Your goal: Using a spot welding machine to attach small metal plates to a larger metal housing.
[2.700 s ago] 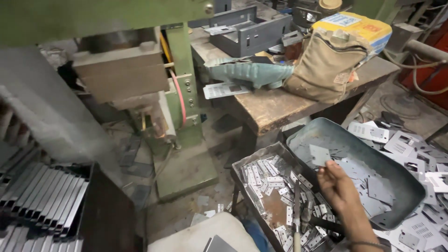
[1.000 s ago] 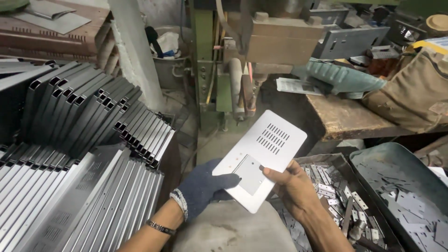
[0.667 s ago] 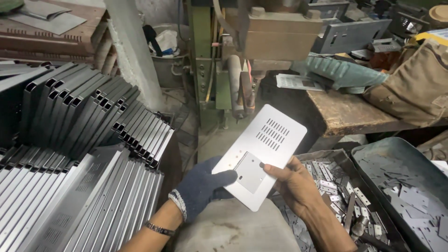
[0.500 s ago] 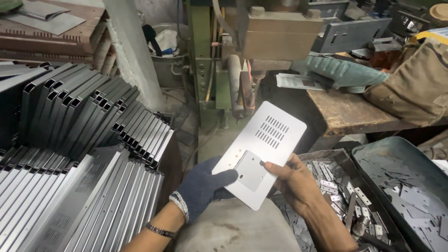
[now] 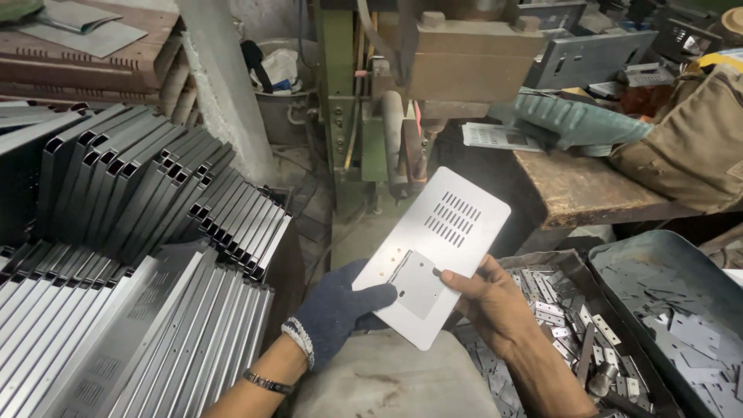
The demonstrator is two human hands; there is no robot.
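Centre frame: I hold a slotted metal plate [image 5: 435, 251] tilted, between both hands. My gloved left hand [image 5: 337, 313] pinches its lower left edge, thumb on top. My bare right hand [image 5: 489, 306] grips the lower right edge, fingers [image 5: 447, 275] closed over the face. Scrap tray [image 5: 574, 340] sits lower right.

- A tan fabric sack [image 5: 685, 147] bulges on the wooden bench at the far right, slumped and creased.
- A yellow and blue printed package [image 5: 724, 59] lies on top of the sack, at the far right edge; only part of it shows.
- A white printed sheet [image 5: 495, 137] with dark lines lies flat on the bench, left of the sack.
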